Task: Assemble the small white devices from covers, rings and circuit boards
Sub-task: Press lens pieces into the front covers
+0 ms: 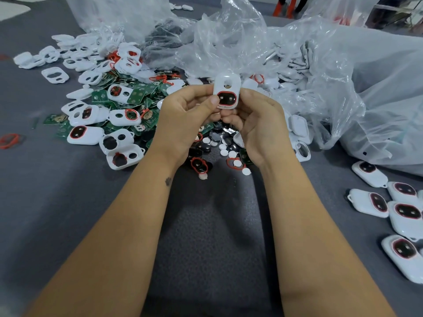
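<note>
Evidently light, rigid plastic: white cover [227, 90] with red ring [226, 98] pinched at its side edges by left hand [183, 117] and right hand [256, 124]; ring looks soft, easily dislodged.

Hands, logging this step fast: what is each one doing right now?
Left hand: pinching the white device.
Right hand: gripping the same device from the other side.

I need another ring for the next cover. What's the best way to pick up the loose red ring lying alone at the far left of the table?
Pinch the red ring from above, one finger inside the loop and one outside, at its near edge. It lies flat on the grey table, too thin to take from the side, and it lies apart from the pile, so nothing seems to block a straight descent.
</note>
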`<action>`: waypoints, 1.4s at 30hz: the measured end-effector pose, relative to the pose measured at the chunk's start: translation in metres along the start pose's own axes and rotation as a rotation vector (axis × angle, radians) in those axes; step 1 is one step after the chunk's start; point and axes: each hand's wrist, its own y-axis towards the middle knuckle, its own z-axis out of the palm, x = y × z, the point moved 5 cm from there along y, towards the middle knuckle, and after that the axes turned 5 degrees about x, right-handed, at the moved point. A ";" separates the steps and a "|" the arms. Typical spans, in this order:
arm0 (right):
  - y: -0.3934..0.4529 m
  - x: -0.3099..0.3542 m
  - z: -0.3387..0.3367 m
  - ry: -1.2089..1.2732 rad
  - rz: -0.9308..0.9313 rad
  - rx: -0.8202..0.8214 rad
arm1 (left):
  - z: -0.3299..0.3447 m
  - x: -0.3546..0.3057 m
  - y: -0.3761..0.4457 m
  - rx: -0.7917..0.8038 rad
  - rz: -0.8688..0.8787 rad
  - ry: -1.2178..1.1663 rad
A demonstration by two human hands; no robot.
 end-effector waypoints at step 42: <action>-0.005 -0.010 0.009 0.243 0.230 -0.037 | 0.006 0.009 -0.007 -0.071 -0.436 -0.630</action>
